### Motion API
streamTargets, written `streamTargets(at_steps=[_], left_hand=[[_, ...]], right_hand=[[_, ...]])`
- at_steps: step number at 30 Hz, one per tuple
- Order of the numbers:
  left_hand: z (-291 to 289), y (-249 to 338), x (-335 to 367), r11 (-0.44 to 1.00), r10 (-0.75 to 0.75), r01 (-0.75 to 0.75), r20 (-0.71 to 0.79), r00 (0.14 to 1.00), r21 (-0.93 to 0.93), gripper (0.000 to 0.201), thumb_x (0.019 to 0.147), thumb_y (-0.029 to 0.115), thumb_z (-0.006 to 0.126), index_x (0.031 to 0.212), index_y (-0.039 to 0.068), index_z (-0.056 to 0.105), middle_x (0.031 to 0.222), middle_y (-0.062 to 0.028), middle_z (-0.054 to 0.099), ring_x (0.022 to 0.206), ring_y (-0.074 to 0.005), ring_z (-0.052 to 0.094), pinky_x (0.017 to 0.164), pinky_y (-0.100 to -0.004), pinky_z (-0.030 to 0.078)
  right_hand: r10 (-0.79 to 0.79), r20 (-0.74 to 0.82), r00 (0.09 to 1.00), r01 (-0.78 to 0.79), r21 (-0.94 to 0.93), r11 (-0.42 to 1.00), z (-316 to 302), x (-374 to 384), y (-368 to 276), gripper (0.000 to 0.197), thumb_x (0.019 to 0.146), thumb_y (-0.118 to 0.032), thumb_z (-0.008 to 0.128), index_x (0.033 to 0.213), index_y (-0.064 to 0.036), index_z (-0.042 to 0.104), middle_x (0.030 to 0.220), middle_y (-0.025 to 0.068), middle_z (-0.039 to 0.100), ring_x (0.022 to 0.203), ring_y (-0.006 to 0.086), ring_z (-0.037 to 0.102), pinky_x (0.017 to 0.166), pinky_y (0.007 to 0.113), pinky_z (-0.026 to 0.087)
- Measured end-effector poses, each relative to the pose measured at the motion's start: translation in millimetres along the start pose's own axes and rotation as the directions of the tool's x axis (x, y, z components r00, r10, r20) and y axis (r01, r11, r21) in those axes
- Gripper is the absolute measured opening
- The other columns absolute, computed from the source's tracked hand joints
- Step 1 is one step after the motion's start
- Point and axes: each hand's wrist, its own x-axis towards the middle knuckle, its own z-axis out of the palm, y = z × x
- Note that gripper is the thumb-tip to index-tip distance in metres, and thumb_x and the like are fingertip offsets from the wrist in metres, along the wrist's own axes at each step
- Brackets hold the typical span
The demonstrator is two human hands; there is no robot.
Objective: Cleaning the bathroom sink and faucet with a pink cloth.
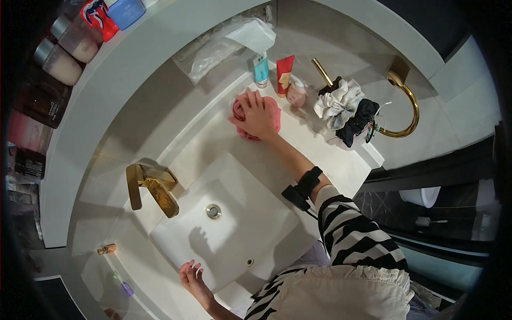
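Far back on the white countertop (213, 130), my right hand (255, 118) presses down on a bunched pink cloth (273, 113), its fingers bent over the folds. The palm hides part of the cloth. A black band with a small device (301, 189) is strapped round my right forearm. My left hand (193, 277) hangs above the near left edge of the white sink (256, 202), loosely curled with the fingers apart and nothing in it. Its shadow falls inside the basin.
Beside the cloth stand a blue tube (261, 72), a red tube (285, 74) and a small pink bottle (296, 95). Scrunchies (341, 106) hang near a gold towel ring (413, 112). A gold faucet (154, 189) rises left of the sink. Bottles (58, 64) line the left shelf.
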Motion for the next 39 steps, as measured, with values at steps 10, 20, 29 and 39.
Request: streamTargets(at_steps=[10, 20, 29, 39], left_hand=[[3, 8, -5, 1.0, 0.025, -0.025, 0.014, 1.0, -0.007, 0.015, 0.085, 0.018, 0.048, 0.094, 0.007, 0.05, 0.092, -0.0061, 0.056, 0.077, -0.014, 0.053, 0.068, -0.025, 0.041], [-12, -10, -5, 0.999, 0.007, -0.007, -0.016, 1.0, -0.049, 0.014, 0.085, 0.02, 0.048, 0.094, 0.009, 0.05, 0.094, -0.0054, 0.055, 0.078, -0.014, 0.052, 0.068, -0.0263, 0.039], [-4, -11, -3, 1.0, -0.019, 0.018, -0.026, 0.999, -0.002, 0.019, 0.085, 0.022, 0.049, 0.097, 0.008, 0.049, 0.096, -0.0064, 0.055, 0.081, -0.0142, 0.052, 0.07, -0.0261, 0.04], [-14, -9, -10, 1.0, 0.004, -0.007, -0.12, 0.993, -0.022, 0.017, 0.085, 0.02, 0.048, 0.095, 0.007, 0.051, 0.095, -0.0066, 0.056, 0.079, -0.0146, 0.053, 0.069, -0.0256, 0.04]], right_hand=[[0.028, 0.036, 0.999, -0.032, 0.124, 0.992, 34, 18, 9, 0.036, 0.068, -0.023, 0.057, 0.1, -0.0091, 0.049, 0.107, 0.0111, 0.049, 0.104, 0.0288, 0.043, 0.086, 0.041, 0.034], [-0.275, 0.278, 0.92, 0.15, 0.399, 0.905, -71, -125, 0, 0.057, 0.065, -0.01, 0.059, 0.119, -0.0079, 0.04, 0.123, 0.0117, 0.041, 0.118, 0.0272, 0.034, 0.098, 0.038, 0.025], [-0.082, 0.155, 0.984, 0.046, 0.221, 0.974, -37, -84, 11, 0.045, 0.073, -0.011, 0.053, 0.117, -0.0071, 0.041, 0.115, 0.0125, 0.045, 0.111, 0.0289, 0.039, 0.09, 0.04, 0.03], [0.322, -0.186, 0.928, -0.301, 0.131, 0.945, 20, 0, 36, 0.04, 0.072, -0.007, 0.05, 0.111, -0.0009, 0.045, 0.118, 0.0158, 0.046, 0.112, 0.0321, 0.04, 0.093, 0.042, 0.029]])
